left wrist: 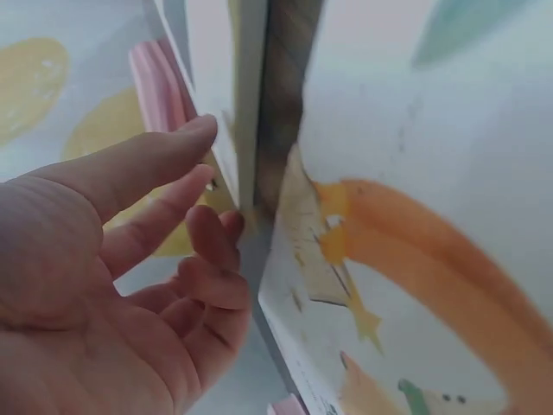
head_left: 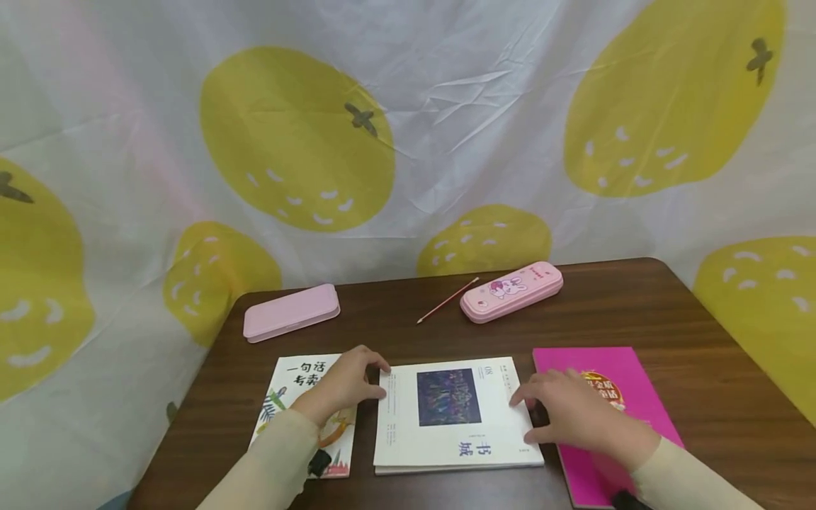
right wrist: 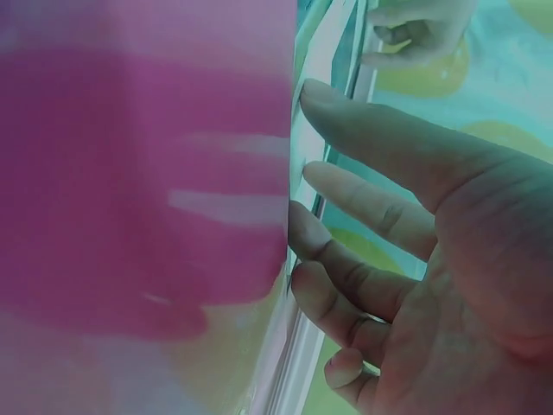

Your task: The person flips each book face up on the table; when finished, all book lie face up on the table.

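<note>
A white book (head_left: pixel 401 443) with a dark picture on its cover lies in the middle of the table between both hands. My left hand (head_left: pixel 347 379) reaches over a white illustrated book (head_left: pixel 270 407), thumb and fingertips right at the white book's left edge. In the left wrist view its fingers (left wrist: pixel 212 298) bend loosely beside that edge. From the other side, my right hand (head_left: pixel 567 411) reaches across a magenta book (head_left: pixel 637 382). Its thumb and fingertips meet the white book's right edge. The right wrist view shows these fingers (right wrist: pixel 371 216) spread and slightly bent.
Farther back on the brown table (head_left: pixel 376 319) lie a plain pink case (head_left: pixel 293 312), a thin red stick with a pale tip (head_left: pixel 446 301), and a pink pencil case (head_left: pixel 513 292) with a rabbit on it. A fruit-patterned curtain (head_left: pixel 408 142) hangs behind the table.
</note>
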`<state>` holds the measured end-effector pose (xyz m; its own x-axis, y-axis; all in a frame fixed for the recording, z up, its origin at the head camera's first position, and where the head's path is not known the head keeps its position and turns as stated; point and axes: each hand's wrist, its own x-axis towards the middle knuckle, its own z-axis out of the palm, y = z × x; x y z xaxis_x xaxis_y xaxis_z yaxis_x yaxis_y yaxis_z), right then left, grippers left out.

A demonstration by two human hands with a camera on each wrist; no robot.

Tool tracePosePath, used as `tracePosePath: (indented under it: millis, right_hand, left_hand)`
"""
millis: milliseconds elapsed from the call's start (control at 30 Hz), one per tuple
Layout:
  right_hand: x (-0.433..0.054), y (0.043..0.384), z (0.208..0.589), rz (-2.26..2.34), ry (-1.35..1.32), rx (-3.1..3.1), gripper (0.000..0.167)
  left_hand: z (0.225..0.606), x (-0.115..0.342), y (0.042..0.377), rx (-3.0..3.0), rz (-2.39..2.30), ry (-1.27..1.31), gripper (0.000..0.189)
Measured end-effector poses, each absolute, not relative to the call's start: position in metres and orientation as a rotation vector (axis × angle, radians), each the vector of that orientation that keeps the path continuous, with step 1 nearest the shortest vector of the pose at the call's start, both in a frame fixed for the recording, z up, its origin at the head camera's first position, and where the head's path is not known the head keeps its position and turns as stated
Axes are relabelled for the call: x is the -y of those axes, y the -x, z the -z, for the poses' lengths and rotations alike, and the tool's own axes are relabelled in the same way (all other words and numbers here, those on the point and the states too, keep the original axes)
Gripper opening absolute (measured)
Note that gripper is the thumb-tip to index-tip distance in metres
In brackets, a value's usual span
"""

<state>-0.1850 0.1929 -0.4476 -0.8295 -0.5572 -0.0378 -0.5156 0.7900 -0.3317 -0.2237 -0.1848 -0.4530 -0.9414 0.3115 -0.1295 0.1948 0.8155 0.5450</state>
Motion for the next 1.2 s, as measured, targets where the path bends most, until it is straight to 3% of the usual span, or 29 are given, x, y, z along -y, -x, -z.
tracePosePath:
  millis: [667,933,1200]
  right_hand:
    - [-0.2,0.174,0.452,0.486,0.959,-2.816,0.061]
    - [-0.199,0.175,0.45,0.513,0.945,-2.802,0.059]
    - [-0.202,0.181,0.45,0.529,0.954,-2.842,0.047]
  left_hand:
    - [0.457,0.179,0.227,-2.846,-0.682,-0.26,0.035]
    - [0.455,0.182,0.225,-2.833,-0.673,-0.334,0.032]
    - [0.453,0.189,0.214,-2.817,-0.652,-0.367,0.032]
